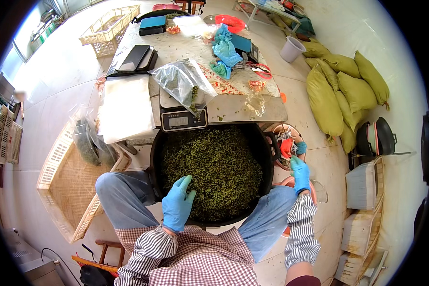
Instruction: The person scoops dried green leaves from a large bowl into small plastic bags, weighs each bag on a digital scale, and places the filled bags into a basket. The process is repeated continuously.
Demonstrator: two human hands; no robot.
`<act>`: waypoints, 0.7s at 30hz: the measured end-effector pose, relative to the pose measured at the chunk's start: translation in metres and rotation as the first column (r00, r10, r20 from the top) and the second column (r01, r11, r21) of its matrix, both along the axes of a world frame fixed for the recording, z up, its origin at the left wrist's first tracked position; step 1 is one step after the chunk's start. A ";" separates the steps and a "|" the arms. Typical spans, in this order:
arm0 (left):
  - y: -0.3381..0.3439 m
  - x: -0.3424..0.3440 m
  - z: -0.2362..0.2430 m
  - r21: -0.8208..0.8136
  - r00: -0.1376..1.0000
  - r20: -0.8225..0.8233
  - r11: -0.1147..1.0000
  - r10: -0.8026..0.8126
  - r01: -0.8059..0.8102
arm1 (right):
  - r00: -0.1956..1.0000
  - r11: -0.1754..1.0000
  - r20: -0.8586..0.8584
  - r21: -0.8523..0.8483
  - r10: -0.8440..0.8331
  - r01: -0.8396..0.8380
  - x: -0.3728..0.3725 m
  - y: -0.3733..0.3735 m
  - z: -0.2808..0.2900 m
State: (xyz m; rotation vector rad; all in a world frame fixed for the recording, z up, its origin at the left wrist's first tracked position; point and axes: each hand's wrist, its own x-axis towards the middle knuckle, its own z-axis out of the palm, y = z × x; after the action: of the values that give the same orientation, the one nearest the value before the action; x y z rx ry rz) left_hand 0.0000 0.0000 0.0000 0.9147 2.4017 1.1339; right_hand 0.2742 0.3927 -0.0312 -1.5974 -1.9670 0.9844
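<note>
A black round tub (267,168) with side handles sits between my knees, filled with small dark-green dried leaves or pellets (214,167). Over its near left part is my left hand (177,204) in a blue glove, thumb and fingers apart, holding nothing visible. Off the tub's right side, my right hand (300,175), also gloved in blue, points its bunched fingertips at a bin (277,164) of red, white and blue scraps. Whatever those fingers hold is too small to make out. A digital scale (184,120) on the table edge carries a clear bag (181,78) with some green leaf.
The table (267,112) beyond the tub bears white sheets (126,107), another scale (137,58) and a crumpled blue bag (225,47). A cream crate (71,190) stands at left. Stuffed green sacks (326,100) and grey containers (361,186) line the right side.
</note>
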 end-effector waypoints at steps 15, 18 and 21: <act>-0.038 0.054 -0.019 0.252 0.989 0.107 0.965 -0.106 0.076 | 0.730 0.705 0.153 0.192 0.666 -0.683 -0.181 -0.197 0.004; -0.041 0.055 -0.027 0.235 0.975 0.211 0.972 -0.062 0.011 | 0.636 0.614 0.055 0.210 0.770 -0.761 -0.176 -0.239 0.000; -0.046 0.057 -0.035 0.167 0.979 0.197 0.986 -0.058 0.024 | 0.580 0.506 0.259 0.300 0.773 -0.809 -0.158 -0.259 0.016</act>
State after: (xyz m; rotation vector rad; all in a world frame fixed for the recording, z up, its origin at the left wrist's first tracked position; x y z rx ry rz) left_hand 0.0572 -0.0456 -0.0349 0.8501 2.1444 1.3546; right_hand 0.1157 0.1338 -0.0150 -0.4426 -2.8193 0.6999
